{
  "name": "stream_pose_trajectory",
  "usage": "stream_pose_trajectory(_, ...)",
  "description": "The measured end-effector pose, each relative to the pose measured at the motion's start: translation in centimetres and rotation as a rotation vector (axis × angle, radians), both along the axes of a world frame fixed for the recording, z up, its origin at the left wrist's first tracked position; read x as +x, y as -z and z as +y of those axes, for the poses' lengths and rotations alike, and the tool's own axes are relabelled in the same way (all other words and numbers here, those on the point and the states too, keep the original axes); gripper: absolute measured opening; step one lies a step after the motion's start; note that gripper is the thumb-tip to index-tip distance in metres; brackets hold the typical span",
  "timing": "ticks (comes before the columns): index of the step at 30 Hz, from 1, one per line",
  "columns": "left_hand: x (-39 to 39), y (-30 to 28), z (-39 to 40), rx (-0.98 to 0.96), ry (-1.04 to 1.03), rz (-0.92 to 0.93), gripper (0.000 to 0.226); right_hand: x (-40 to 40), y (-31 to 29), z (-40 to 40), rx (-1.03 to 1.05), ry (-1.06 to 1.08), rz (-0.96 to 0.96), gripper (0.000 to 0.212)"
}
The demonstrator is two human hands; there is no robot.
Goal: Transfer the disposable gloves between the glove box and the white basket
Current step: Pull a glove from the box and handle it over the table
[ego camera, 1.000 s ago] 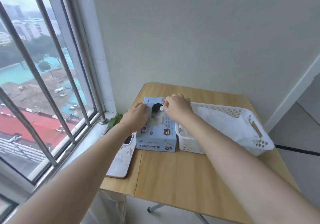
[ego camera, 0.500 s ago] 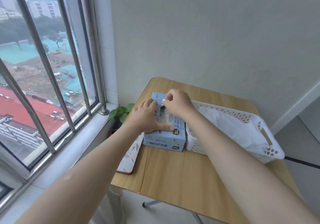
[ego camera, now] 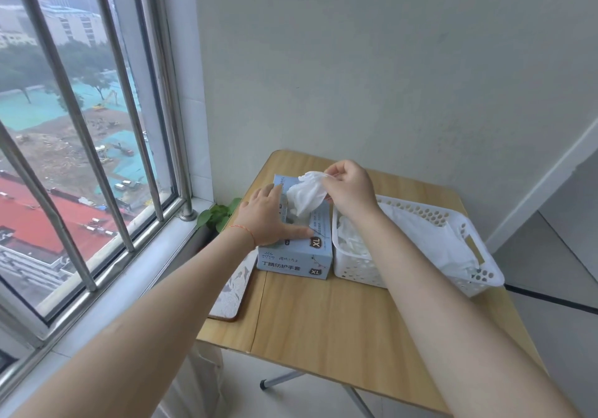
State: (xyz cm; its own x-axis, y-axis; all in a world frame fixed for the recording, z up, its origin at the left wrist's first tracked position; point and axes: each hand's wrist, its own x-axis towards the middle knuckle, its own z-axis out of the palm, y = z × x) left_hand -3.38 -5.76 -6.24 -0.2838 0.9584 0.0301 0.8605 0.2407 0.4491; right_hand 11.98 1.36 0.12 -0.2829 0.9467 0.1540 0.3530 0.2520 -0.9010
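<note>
A pale plain wall (ego camera: 372,61) backs a small wooden table (ego camera: 323,314) on metal legs (ego camera: 281,380). On the left a barred window (ego camera: 81,145) lets in grey daylight over buildings and a building site. A green plant (ego camera: 217,216) sits below the sill (ego camera: 106,297), and the floor (ego camera: 556,255) to the right appears tiled.

The table (ego camera: 339,314) looks like smooth matt wood grain. The box (ego camera: 296,260) is printed pale-blue card. The basket (ego camera: 479,275) is white perforated plastic. The glove (ego camera: 305,195) is thin, crinkled and white. The window bars (ego camera: 69,119) are dull grey metal.
</note>
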Motion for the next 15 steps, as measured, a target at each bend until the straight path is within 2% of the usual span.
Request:
stream_pose_trajectory(2,0.6,-0.5,-0.1,0.202,-0.040,-0.141,0.098,0.4,0.1,0.1,-0.025,-0.005,-0.031,0.009)
stream_pose_trajectory(4,1.0,-1.4,0.0,0.345,-0.060,-0.194,0.067,0.6,0.0,-0.3,-0.038,-0.047,-0.048,0.010)
stream_pose_trajectory(9,1.1,-3.3,0.9,0.353,-0.066,-0.164,0.018,1.1,-0.6,-1.2,0.005,-0.135,-0.090,0.010)
stream_pose_trajectory(11,0.9,-3.6,1.0,0.385,-0.153,-0.166,0.006,1.6,-0.8,-1.2,-0.009,-0.181,-0.107,0.015)
stream_pose_trajectory(15,0.1,-3.6,0.5,0.374,-0.259,-0.118,0.008,2.6,-1.0,-0.9,-0.041,-0.235,-0.171,0.027)
